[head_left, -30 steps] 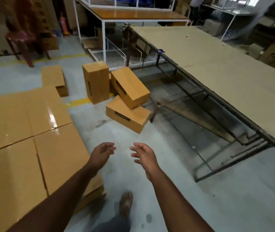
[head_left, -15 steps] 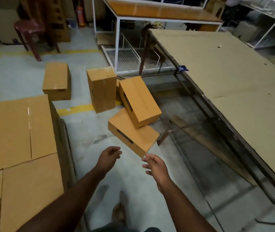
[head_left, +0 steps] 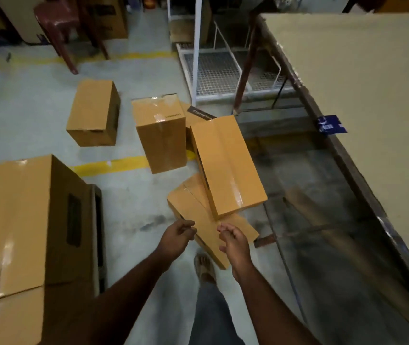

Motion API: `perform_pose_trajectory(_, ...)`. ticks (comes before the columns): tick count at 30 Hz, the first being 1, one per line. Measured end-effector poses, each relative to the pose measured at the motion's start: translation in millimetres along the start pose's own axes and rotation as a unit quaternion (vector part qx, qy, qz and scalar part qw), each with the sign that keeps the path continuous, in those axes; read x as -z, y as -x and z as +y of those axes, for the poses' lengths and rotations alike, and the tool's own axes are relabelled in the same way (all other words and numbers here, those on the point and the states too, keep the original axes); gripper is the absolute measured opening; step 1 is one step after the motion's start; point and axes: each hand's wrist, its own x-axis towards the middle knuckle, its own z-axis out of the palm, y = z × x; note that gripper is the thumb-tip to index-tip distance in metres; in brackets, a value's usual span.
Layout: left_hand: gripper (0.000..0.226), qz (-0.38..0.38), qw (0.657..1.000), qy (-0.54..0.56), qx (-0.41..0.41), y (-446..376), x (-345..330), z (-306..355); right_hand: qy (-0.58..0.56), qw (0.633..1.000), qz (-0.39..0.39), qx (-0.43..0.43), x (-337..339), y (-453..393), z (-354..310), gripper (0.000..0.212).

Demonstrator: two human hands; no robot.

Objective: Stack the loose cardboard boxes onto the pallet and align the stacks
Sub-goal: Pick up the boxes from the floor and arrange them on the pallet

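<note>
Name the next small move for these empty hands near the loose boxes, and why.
Probably reach both hands down to the tilted box that leans on the flat box. The left hand and right hand hover just in front of it, fingers loosely curled and holding nothing; lifting the upper box first frees the one beneath.

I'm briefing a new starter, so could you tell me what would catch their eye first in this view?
The tumbled boxes mid-floor stand out: a tilted box leans on a flat box, with an upright box behind. Both empty hands, left hand and right hand, reach toward the flat one. The stack fills the lower left, and a board-covered table fills the right.
</note>
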Motion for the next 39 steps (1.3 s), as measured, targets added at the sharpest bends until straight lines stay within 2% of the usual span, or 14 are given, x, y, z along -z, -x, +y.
perform_pose_trajectory(4, 0.026, -0.019, 0.994, 0.062, 0.093, -120, -46, -3, 0.033, 0.998, 0.028, -0.051, 10, -136, 4, 0.030)
perform_pose_trajectory(7, 0.033, -0.007, 0.984, 0.102, 0.144, -205, -80, -21, 0.068, 0.997, 0.011, -0.040, 15, -222, 15, 0.035)
perform_pose_trajectory(10, 0.065, 0.038, 0.983, 0.094, 0.151, -276, -108, -35, 0.107, 0.994, 0.030, 0.004, 20, -296, 30, 0.041)
perform_pose_trajectory(12, 0.089, 0.030, 0.981, 0.081, 0.173, -313, -121, -46, 0.177, 0.981, 0.072, 0.042, 27, -339, 40, 0.058)
perform_pose_trajectory(14, 0.095, -0.014, 0.972, 0.103, 0.210, -339, -134, -56, 0.290, 0.951, 0.087, 0.057, 39, -373, 48, 0.081)
perform_pose_trajectory(16, 0.080, -0.039, 0.968, 0.132, 0.211, -357, -145, -67, 0.362, 0.924, 0.113, 0.050, 55, -399, 56, 0.098)
perform_pose_trajectory(19, 0.090, -0.048, 0.965, 0.175, 0.190, -372, -155, -85, 0.375, 0.910, 0.175, 0.023, 80, -424, 59, 0.109)
perform_pose_trajectory(22, 0.098, -0.045, 0.962, 0.216, 0.161, -373, -156, -95, 0.337, 0.924, 0.179, -0.005, 94, -437, 53, 0.103)
perform_pose_trajectory(26, 0.080, -0.007, 0.971, 0.210, 0.118, -347, -142, -94, 0.312, 0.934, 0.171, 0.034, 94, -410, 45, 0.090)
perform_pose_trajectory(30, 0.076, 0.055, 0.970, 0.224, 0.076, -276, -99, -94, 0.261, 0.955, 0.121, 0.071, 86, -334, 44, 0.075)
perform_pose_trajectory(35, 0.069, 0.085, 0.977, 0.195, 0.014, -139, -41, -100, 0.134, 0.989, 0.035, 0.051, 66, -198, 53, 0.068)
perform_pose_trajectory(39, 0.070, 0.100, 0.974, 0.205, -0.008, -4, -8, -135, 0.128, 0.990, -0.018, 0.057, 58, -70, 66, 0.068)
